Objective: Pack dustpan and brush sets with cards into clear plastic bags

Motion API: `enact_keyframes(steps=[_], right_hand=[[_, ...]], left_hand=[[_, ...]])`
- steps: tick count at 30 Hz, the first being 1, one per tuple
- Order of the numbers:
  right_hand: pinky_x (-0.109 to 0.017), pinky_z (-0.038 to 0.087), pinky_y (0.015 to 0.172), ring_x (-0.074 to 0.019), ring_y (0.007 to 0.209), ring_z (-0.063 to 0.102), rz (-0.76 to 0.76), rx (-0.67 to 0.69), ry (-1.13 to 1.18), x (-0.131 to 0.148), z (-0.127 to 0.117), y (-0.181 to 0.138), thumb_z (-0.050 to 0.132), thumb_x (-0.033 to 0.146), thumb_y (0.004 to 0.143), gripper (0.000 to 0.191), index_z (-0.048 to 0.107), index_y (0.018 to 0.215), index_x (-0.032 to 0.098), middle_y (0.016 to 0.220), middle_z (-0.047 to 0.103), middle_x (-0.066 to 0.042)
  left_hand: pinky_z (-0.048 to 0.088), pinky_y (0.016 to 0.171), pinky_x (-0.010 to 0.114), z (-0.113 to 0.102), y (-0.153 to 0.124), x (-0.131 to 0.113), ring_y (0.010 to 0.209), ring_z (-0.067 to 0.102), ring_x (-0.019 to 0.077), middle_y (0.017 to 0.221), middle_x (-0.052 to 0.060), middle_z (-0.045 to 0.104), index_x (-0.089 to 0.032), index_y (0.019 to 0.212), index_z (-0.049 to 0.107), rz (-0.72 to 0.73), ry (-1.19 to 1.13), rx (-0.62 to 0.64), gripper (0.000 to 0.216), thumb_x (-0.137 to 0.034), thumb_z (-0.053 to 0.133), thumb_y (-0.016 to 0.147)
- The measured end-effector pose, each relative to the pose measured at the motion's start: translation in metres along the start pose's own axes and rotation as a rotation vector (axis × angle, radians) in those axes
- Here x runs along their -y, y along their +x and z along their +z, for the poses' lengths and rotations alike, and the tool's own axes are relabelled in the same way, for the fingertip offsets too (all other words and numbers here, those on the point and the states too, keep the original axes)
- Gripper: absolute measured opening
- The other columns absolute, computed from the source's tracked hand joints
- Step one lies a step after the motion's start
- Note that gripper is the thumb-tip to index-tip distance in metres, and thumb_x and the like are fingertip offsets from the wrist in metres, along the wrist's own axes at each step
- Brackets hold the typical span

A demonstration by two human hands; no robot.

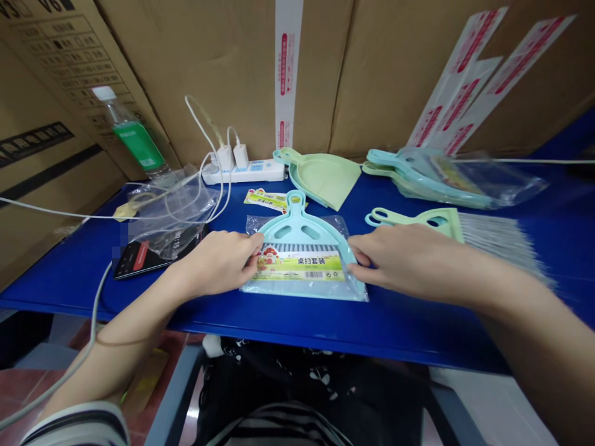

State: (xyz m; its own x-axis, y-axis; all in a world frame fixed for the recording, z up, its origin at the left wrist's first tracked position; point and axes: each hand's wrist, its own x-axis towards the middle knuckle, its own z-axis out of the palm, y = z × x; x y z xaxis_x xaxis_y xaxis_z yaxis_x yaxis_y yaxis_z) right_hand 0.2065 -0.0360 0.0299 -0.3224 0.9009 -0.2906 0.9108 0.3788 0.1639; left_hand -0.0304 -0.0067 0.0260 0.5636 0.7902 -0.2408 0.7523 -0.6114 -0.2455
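A light blue dustpan (pixel 301 232) lies inside a clear plastic bag (pixel 304 288) on the blue table (pixel 390 322), with a printed label card (pixel 302 265) across its front. My left hand (pixel 218 260) pinches the bag's left edge beside the card. My right hand (pixel 400 260) pinches the bag's right edge. Both hands have their fingers curled onto the bag.
A green hand brush (pixel 446 226) lies right of the bag. A green dustpan (pixel 323 176) and a bagged pile of sets (pixel 446 176) lie behind. A power strip (pixel 242 170), cables, a phone (pixel 139 257), loose bags and a bottle (pixel 132 133) sit left. Cardboard boxes form the back wall.
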Motion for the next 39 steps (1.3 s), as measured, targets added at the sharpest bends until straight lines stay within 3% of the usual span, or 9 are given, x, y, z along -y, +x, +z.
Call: enact_keyframes(steps=[4, 8, 13, 21, 27, 31, 35, 39], right_hand=[[-0.027, 0.027, 0.049, -0.0147, 0.048, 0.049, -0.030, -0.037, 0.054, -0.003, 0.004, 0.000, 0.043, 0.038, 0.093, 0.025, 0.053, 0.077, 0.021, 0.059, 0.055, -0.001], [-0.027, 0.027, 0.048, -0.0149, 0.049, 0.048, -0.054, -0.012, 0.079, 0.002, 0.005, 0.000, 0.046, 0.031, 0.089, 0.015, 0.053, 0.084, 0.019, 0.061, 0.055, -0.001], [-0.027, 0.027, 0.048, -0.0146, 0.051, 0.048, -0.008, 0.021, 0.069, 0.010, -0.001, 0.001, 0.050, 0.024, 0.082, 0.007, 0.054, 0.080, 0.020, 0.064, 0.058, -0.003], [-0.028, 0.024, 0.047, -0.0134, 0.046, 0.043, -0.004, -0.046, 0.037, 0.012, -0.001, 0.004, 0.052, 0.020, 0.075, 0.006, 0.052, 0.069, 0.021, 0.058, 0.055, -0.002], [-0.029, 0.024, 0.051, -0.0158, 0.051, 0.048, -0.071, -0.127, 0.052, 0.005, 0.000, 0.004, 0.048, 0.021, 0.087, 0.011, 0.054, 0.077, 0.021, 0.059, 0.055, -0.001], [-0.028, 0.030, 0.056, -0.0163, 0.059, 0.054, -0.252, -0.226, 0.187, 0.014, 0.001, 0.009, 0.050, 0.023, 0.091, 0.008, 0.056, 0.087, 0.019, 0.069, 0.061, -0.002], [-0.030, 0.033, 0.061, -0.0192, 0.068, 0.058, -0.373, -0.269, 0.210, 0.027, 0.012, 0.018, 0.050, 0.024, 0.093, 0.010, 0.057, 0.089, 0.018, 0.077, 0.064, -0.005], [-0.029, 0.032, 0.059, -0.0187, 0.067, 0.056, -0.350, -0.261, 0.273, 0.030, 0.019, 0.022, 0.050, 0.023, 0.093, 0.009, 0.056, 0.087, 0.018, 0.077, 0.064, -0.005]], left_hand=[[0.039, 0.056, 0.031, -0.001, -0.001, 0.001, 0.066, 0.066, 0.0234, 0.072, 0.004, 0.066, -0.018, 0.093, 0.053, 0.001, 0.013, 0.009, 0.014, -0.023, 0.040, 0.090], [0.040, 0.058, 0.032, -0.002, -0.001, 0.001, 0.068, 0.066, 0.0245, 0.076, 0.005, 0.068, -0.018, 0.094, 0.053, 0.007, -0.005, 0.023, 0.013, -0.023, 0.042, 0.089], [0.040, 0.059, 0.032, -0.002, -0.002, 0.001, 0.070, 0.067, 0.0232, 0.080, 0.005, 0.069, -0.018, 0.094, 0.053, 0.000, -0.021, 0.034, 0.012, -0.022, 0.043, 0.088], [0.038, 0.057, 0.030, 0.000, -0.001, 0.002, 0.069, 0.066, 0.0219, 0.075, 0.003, 0.067, -0.018, 0.095, 0.053, -0.011, -0.021, 0.031, 0.013, -0.020, 0.044, 0.086], [0.040, 0.058, 0.031, 0.002, -0.002, 0.001, 0.069, 0.067, 0.0237, 0.077, 0.006, 0.069, -0.016, 0.098, 0.055, 0.002, 0.034, 0.001, 0.017, -0.023, 0.042, 0.089], [0.036, 0.054, 0.029, 0.003, -0.003, 0.001, 0.065, 0.066, 0.0226, 0.070, 0.004, 0.067, -0.017, 0.093, 0.057, 0.003, 0.064, -0.088, 0.014, -0.023, 0.045, 0.088], [0.033, 0.053, 0.027, 0.005, -0.002, 0.001, 0.063, 0.062, 0.0168, 0.076, 0.002, 0.067, -0.019, 0.086, 0.057, 0.122, -0.044, -0.230, 0.009, -0.019, 0.047, 0.087], [0.034, 0.054, 0.025, 0.010, -0.001, -0.004, 0.060, 0.057, 0.0130, 0.076, -0.002, 0.065, -0.019, 0.081, 0.054, 0.291, -0.247, -0.227, 0.011, -0.023, 0.049, 0.090]])
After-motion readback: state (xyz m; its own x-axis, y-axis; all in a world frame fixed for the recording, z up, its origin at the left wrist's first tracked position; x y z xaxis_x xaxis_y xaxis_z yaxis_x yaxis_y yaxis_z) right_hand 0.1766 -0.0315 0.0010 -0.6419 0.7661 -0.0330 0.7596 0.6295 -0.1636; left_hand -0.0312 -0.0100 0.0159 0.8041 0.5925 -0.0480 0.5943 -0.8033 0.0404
